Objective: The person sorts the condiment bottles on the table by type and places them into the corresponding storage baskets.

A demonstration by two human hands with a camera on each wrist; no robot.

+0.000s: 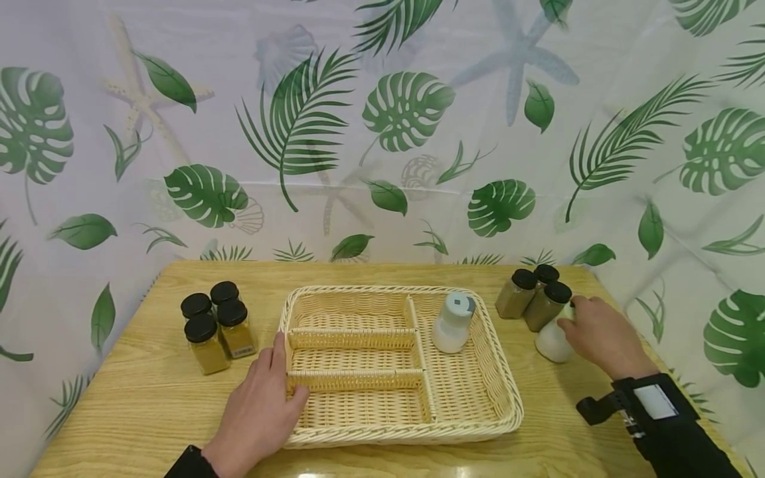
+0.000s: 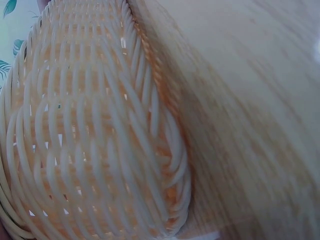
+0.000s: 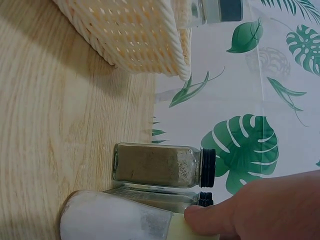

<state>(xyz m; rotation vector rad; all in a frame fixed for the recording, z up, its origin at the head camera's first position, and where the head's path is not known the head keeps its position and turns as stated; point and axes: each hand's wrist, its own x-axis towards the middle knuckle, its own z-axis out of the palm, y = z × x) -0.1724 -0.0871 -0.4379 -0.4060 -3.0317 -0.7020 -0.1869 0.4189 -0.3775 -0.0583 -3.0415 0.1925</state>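
Observation:
A white seasoning bottle [image 1: 554,341] with a pale yellow cap [image 3: 181,226] stands at the right of the table. My right hand [image 1: 606,337] grips it at the cap, the thumb pressed on the cap's side. The bottle leans a little in the head view, its base at the tabletop. My left hand [image 1: 259,402] holds the left edge of a wicker basket [image 1: 400,437], thumb over the inside of the rim and fingers along the outer wall. In the basket's right compartment stands another white bottle [image 1: 452,325] with a light grey-blue cap.
Several black-lidded jars [image 1: 234,326] of yellow spice are grouped left of the basket. Three black-lidded jars [image 1: 546,309] of brownish powder stand just behind the gripped bottle. Dividers [image 1: 358,377] split the basket into compartments. A leaf-print cloth [image 1: 382,153] hangs behind the wooden table [image 1: 131,398].

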